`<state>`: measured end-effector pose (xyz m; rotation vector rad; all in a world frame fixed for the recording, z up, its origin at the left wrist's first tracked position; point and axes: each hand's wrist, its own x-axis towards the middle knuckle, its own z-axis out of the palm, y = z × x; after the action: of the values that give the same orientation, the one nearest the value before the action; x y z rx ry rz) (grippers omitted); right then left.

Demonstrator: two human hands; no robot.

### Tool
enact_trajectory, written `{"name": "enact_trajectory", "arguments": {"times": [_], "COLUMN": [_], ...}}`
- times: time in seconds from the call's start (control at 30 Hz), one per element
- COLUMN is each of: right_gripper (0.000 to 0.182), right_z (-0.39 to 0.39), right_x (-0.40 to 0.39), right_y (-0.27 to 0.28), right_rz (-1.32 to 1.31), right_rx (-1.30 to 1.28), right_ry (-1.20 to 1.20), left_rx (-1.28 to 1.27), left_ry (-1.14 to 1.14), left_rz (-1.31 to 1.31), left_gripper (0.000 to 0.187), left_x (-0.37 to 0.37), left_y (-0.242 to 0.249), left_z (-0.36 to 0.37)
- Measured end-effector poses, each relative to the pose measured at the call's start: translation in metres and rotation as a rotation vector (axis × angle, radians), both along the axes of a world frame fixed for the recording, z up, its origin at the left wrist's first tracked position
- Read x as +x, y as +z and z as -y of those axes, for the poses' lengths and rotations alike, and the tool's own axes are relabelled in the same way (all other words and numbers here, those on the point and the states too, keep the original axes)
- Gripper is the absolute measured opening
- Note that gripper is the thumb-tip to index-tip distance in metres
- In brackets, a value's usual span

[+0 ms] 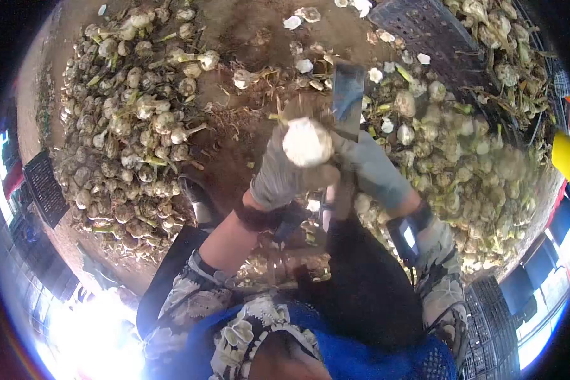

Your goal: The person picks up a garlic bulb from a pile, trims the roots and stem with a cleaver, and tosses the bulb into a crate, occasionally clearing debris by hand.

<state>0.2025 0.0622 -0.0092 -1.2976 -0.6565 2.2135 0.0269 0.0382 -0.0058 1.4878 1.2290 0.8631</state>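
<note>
A pale, whitish garlic bulb (307,143) is in my gloved left hand (277,170), whose fingers are closed around it. Close by on the right, my gloved right hand (375,170) grips a wide-bladed knife (348,92), its blade pointing up and away from me. The knife's handle is hidden in the grip. Both hands are held close together over the ground, in front of my knees, and the area around the bulb is slightly blurred.
A large heap of garlic with stalks (133,133) lies to the left. Another pile of garlic bulbs (462,171) spreads to the right. Dark plastic crates (424,35) stand at the upper right, one holding garlic. White cut pieces (304,66) litter the brown ground (234,133).
</note>
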Motion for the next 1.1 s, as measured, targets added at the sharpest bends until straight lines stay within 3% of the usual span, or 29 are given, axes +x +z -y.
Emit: {"name": "enact_trajectory", "arguments": {"times": [0.03, 0.07, 0.17, 0.2, 0.27, 0.37, 0.4, 0.47, 0.5, 0.53, 0.63, 0.67, 0.7, 0.73, 0.8, 0.83, 0.87, 0.93, 0.97, 1.0, 1.03, 1.07, 1.1], "right_gripper": [0.025, 0.022, 0.018, 0.018, 0.02, 0.024, 0.025, 0.024, 0.023, 0.018, 0.019, 0.019, 0.02, 0.021, 0.021, 0.02, 0.019, 0.018, 0.018, 0.021, 0.021, 0.022, 0.022], "right_z": [-0.001, -0.004, -0.007, -0.009, -0.012, -0.003, -0.001, 0.006, 0.01, 0.028, 0.062, 0.067, 0.07, 0.068, 0.075, 0.082, 0.084, 0.055, 0.043, 0.039, 0.039, 0.04, 0.04], "right_x": [-0.004, -0.005, 0.006, 0.01, 0.012, -0.002, 0.005, 0.006, 0.005, 0.015, 0.037, 0.044, 0.053, 0.06, 0.066, 0.065, 0.062, 0.049, 0.043, 0.04, 0.039, 0.038, 0.037], "right_y": [0.007, 0.005, 0.004, 0.005, 0.013, 0.002, -0.011, -0.009, -0.002, -0.024, -0.065, -0.068, -0.07, -0.074, -0.091, -0.108, -0.119, -0.085, -0.07, -0.068, -0.068, -0.068, -0.068], "right_rz": [-0.144, -0.12, 0.022, 0.119, 0.239, 0.482, 0.592, 0.806, 0.908, 0.955, 0.974, 0.924, 0.87, 0.816, 0.809, 0.866, 0.922, 0.96, 0.985, 0.792, 0.772, 0.754, 0.736], "right_rx": [-0.091, -0.065, 0.03, 0.073, 0.06, 0.421, 0.487, 0.908, 1.118, 0.918, 0.865, 0.981, 1.093, 1.207, 1.169, 1.026, 0.876, 0.977, 1.023, 0.976, 0.893, 0.809, 0.725], "right_ry": [-0.102, -0.139, -0.128, -0.074, -0.001, -0.055, 0.134, 0.285, 0.362, 0.493, 1.078, 0.983, 0.885, 0.78, 0.771, 0.859, 0.941, 0.964, 0.971, 0.748, 0.748, 0.748, 0.747], "left_rx": [-0.098, -0.201, -0.467, -0.611, -0.792, -1.06, -1.027, -0.413, -0.402, -0.385, -0.472, -0.356, -0.654, -0.679, 0.181, 0.253, 0.096, -0.299, -0.23, -0.162, -0.473, -0.445, -0.361], "left_ry": [-0.027, -0.044, -0.009, 0.069, 0.054, -0.029, 0.009, -0.024, 0.057, 0.135, 0.376, 0.388, 0.205, 0.062, -0.154, -0.125, -0.202, 0.14, 0.303, 0.465, 0.713, 0.865, 0.876], "left_rz": [0.173, 0.341, 0.505, 0.754, 0.768, 0.452, 0.368, 0.058, 0.14, 0.222, 0.323, 0.854, 1.158, 1.15, 0.169, 0.1, 0.241, 0.707, 0.674, 0.624, 1.042, 0.875, 0.93], "left_gripper": [0.067, 0.073, 0.051, 0.047, 0.041, 0.041, 0.038, 0.03, 0.028, 0.026, 0.03, 0.035, 0.04, 0.041, 0.045, 0.047, 0.041, 0.035, 0.034, 0.032, 0.024, 0.019, 0.019], "left_x": [0.0, 0.002, 0.004, 0.006, -0.005, -0.016, -0.013, -0.015, -0.012, -0.009, -0.01, -0.009, 0.006, 0.019, 0.026, 0.024, 0.01, -0.005, -0.032, -0.059, -0.093, -0.107, -0.129], "left_y": [0.004, 0.014, 0.025, 0.035, 0.035, 0.013, 0.002, -0.015, -0.01, -0.006, 0.014, -0.009, 0.003, 0.016, 0.06, 0.063, 0.035, 0.028, 0.007, -0.015, -0.016, -0.013, -0.032], "left_z": [0.0, -0.004, 0.013, 0.01, 0.009, -0.001, 0.001, -0.001, -0.002, -0.004, -0.026, -0.023, -0.016, -0.017, -0.022, -0.025, -0.028, -0.051, -0.059, -0.068, -0.088, -0.098, -0.106]}}
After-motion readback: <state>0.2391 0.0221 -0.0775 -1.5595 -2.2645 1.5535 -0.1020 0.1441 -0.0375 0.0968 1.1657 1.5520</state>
